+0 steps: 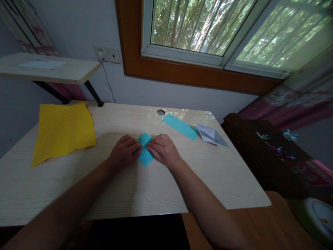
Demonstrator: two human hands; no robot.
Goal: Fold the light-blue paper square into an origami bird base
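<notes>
A small blue sheet of paper point(145, 159) lies on the table in front of me, turned so that one corner points at me. My left hand point(125, 151) pinches its left side, fingers closed. On the opposite side my right hand point(164, 150) grips the paper the same way. The fingertips of both hands come close together near the paper's middle, hiding its side corners. Beyond my right hand lie a blue paper strip point(180, 126) and a folded white paper boat point(210, 134), close to each other.
A yellow cloth-like sheet point(65, 133) covers part of the table point(109, 194) at the left. Above it stands a raised shelf point(78, 71) on black legs. A round cable hole point(161, 112) sits near the back edge. Dark brown furniture point(260, 156) stands to the right.
</notes>
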